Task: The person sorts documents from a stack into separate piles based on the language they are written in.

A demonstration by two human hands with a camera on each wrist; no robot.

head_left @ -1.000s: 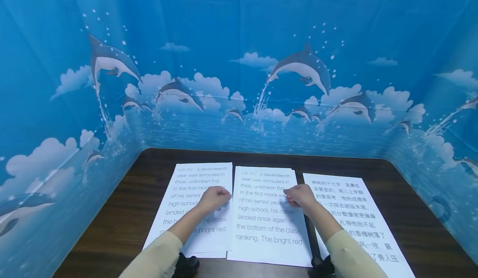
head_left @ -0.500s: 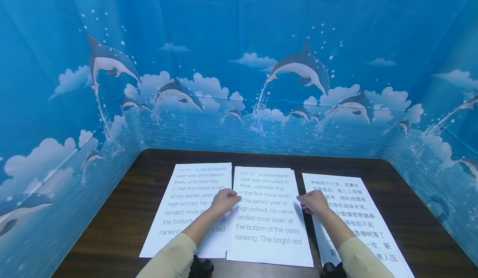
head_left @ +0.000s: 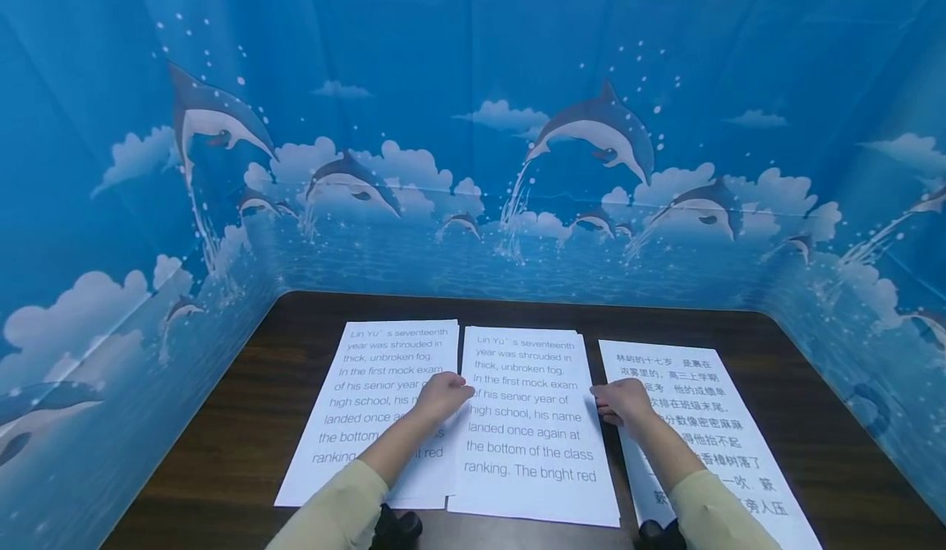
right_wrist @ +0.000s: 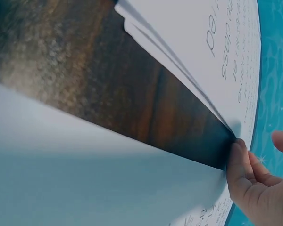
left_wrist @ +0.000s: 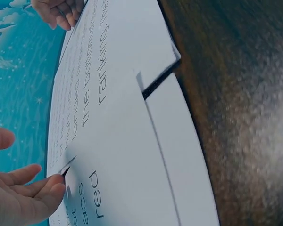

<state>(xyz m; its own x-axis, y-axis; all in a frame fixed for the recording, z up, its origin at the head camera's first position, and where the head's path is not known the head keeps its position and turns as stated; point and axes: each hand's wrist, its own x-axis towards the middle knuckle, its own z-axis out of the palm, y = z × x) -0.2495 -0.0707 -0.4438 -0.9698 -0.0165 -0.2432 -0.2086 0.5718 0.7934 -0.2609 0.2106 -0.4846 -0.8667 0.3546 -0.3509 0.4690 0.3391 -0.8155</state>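
Two sheets printed in English lie side by side, the left paper (head_left: 369, 451) and the middle paper (head_left: 532, 451), whose left edge overlaps the left one. My left hand (head_left: 442, 396) reaches over the left paper and pinches the middle paper's left edge, where a sliver of the edge rises at the fingertips (left_wrist: 59, 181) in the left wrist view. Opposite it, my right hand (head_left: 624, 402) pinches the middle paper's right edge, with its fingertips (right_wrist: 239, 149) at the layered edge of the sheets. That hand hangs over a third paper (head_left: 739, 460) with Chinese print.
The papers lie on a dark wood-grain table (head_left: 207, 419). A blue backdrop (head_left: 473, 107) printed with dolphins and clouds stands round its far edge and sides. Several sheets seem layered under the middle paper, with slightly uneven edges.
Since one second ago both hands have moved right, to the two side edges of the middle paper. Over the last half second they have stayed nearly still. The papers lie about as before.
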